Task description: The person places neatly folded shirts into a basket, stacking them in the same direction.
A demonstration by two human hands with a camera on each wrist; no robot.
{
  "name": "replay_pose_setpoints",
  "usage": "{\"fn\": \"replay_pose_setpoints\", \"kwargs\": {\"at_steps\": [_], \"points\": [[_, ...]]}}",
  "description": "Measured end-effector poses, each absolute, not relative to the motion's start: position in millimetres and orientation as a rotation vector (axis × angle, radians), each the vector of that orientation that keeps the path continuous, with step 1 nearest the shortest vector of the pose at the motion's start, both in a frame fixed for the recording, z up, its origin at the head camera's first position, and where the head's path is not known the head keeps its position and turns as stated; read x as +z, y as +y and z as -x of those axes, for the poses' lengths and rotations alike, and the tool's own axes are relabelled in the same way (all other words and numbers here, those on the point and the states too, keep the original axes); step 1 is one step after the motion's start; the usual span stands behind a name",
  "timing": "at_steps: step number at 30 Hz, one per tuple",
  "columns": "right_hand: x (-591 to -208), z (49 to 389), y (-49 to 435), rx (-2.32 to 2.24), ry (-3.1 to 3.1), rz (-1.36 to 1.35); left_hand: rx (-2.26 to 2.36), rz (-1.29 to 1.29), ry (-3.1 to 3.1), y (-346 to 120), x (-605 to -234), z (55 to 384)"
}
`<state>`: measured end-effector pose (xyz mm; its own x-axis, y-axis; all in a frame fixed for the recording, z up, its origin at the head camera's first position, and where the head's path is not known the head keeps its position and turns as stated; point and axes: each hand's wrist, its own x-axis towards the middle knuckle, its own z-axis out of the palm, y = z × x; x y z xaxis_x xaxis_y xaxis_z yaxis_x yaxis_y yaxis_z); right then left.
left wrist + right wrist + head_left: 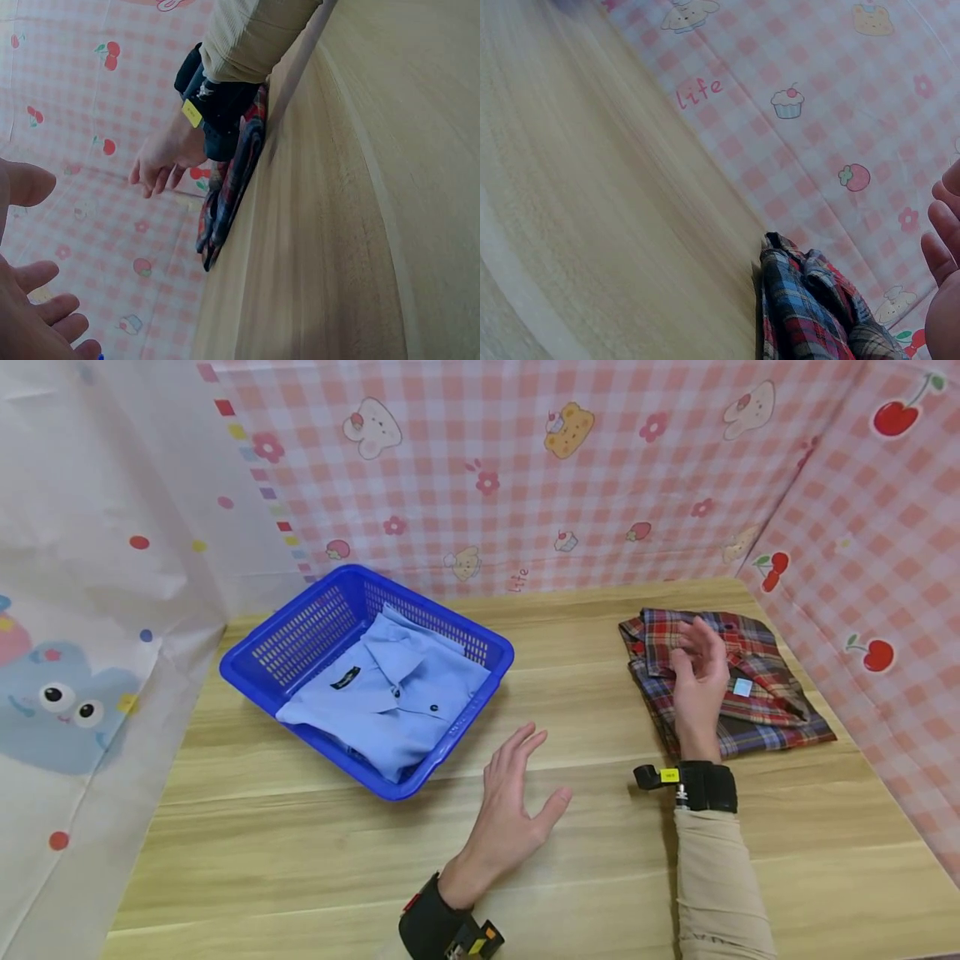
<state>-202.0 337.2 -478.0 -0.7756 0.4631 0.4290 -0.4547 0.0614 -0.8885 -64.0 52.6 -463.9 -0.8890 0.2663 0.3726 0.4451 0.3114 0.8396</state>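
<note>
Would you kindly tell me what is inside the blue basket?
A folded light-blue shirt lies in the blue basket, its collar and dark label showing. The shirt covers whatever is beneath it, so that cannot be seen.

in the head view, the right hand (pixel 701 685) covers part of the plaid shirt (pixel 757 656), whose pale tag (pixel 743 687) is too small to read. left of the plaid shirt, a light blue shirt (pixel 390 718) hides most of the floor of the basket (pixel 300 635); its neck label (pixel 346 678) is too tiny to read. in the left wrist view, the left hand (pixel 22 315), left of the plaid shirt, is cut off. in the right wrist view, the bottom edge crops the plaid shirt; far above it, a bluish shape (pixel 570 7) is blurred.
</note>
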Motion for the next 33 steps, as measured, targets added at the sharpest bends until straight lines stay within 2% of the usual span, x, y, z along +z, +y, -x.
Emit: {"fn": "replay_pose_setpoints", "kwargs": {"at_steps": [33], "points": [[-482,192,385,1.681,-1.776,0.404,-1.668,0.621,-2.556,57,-475,69]]}}
